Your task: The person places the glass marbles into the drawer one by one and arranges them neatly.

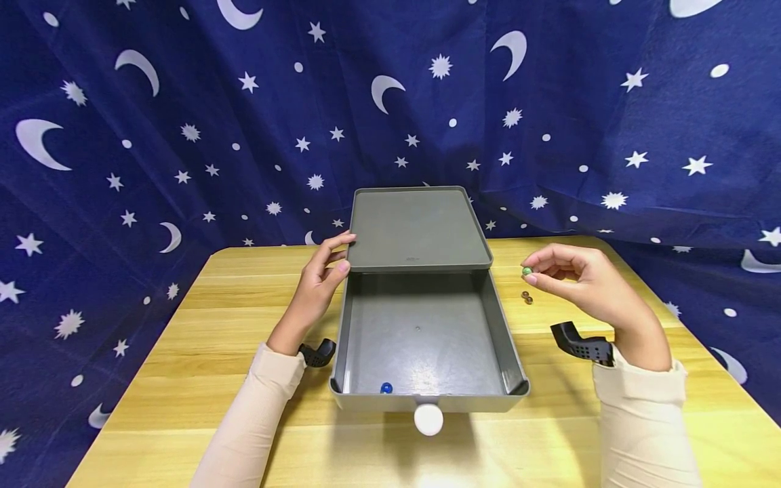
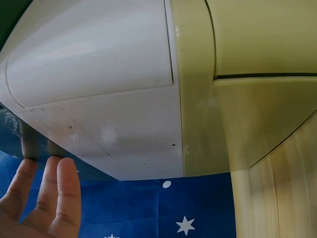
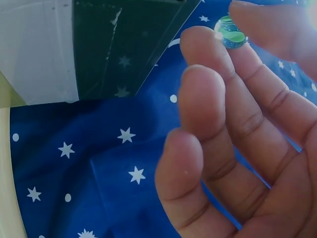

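Observation:
My right hand (image 1: pixel 576 274) pinches a green glass marble (image 3: pixel 231 32) between thumb and fingertips, raised to the right of a grey drawer box (image 1: pixel 421 227). The box's drawer (image 1: pixel 421 325) is pulled out toward me, and a white round knob (image 1: pixel 429 419) sits on its front. Inside, near the front left corner, lies a blue marble (image 1: pixel 386 388). Two small brown round things (image 1: pixel 527 297) lie on the table below my right fingertips. My left hand (image 1: pixel 318 278) rests at the box's left side, fingers extended; its fingers (image 2: pixel 68 196) show beside the box wall in the left wrist view.
The box stands on a light wooden table (image 1: pixel 226 325). Behind the table hangs a dark blue curtain (image 1: pixel 342 102) with white moons and stars. A black wrist mount (image 1: pixel 582 344) juts inward from the right wrist, and another (image 1: pixel 317 353) from the left, close to the drawer's side.

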A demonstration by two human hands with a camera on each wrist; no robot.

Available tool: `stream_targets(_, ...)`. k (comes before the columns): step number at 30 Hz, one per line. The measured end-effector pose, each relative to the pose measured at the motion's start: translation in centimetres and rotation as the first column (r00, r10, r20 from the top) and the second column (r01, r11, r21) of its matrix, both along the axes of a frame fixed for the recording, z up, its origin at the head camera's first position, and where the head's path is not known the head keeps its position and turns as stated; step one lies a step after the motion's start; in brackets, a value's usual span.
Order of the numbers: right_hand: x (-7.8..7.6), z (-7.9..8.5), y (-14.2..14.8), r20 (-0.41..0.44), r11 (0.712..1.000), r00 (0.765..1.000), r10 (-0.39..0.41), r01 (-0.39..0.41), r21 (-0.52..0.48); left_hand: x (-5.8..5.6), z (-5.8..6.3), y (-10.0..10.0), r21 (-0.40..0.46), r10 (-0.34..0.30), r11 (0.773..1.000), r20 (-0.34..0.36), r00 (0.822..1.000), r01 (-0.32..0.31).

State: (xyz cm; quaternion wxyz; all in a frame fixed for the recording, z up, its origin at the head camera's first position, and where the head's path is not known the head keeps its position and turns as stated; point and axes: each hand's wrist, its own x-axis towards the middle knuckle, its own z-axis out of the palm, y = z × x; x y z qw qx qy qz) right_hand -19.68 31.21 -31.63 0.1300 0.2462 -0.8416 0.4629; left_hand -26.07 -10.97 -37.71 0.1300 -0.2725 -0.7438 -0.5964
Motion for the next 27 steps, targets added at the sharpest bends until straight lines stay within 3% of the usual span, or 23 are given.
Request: stream_targets(27,1.4,0.8,-2.1,-0.156,0.997,0.985,0.069,-0.062,0.047,0.0,0.1,0.0,-0.004,-0.003,1.0,0.006,1.0,0.003)
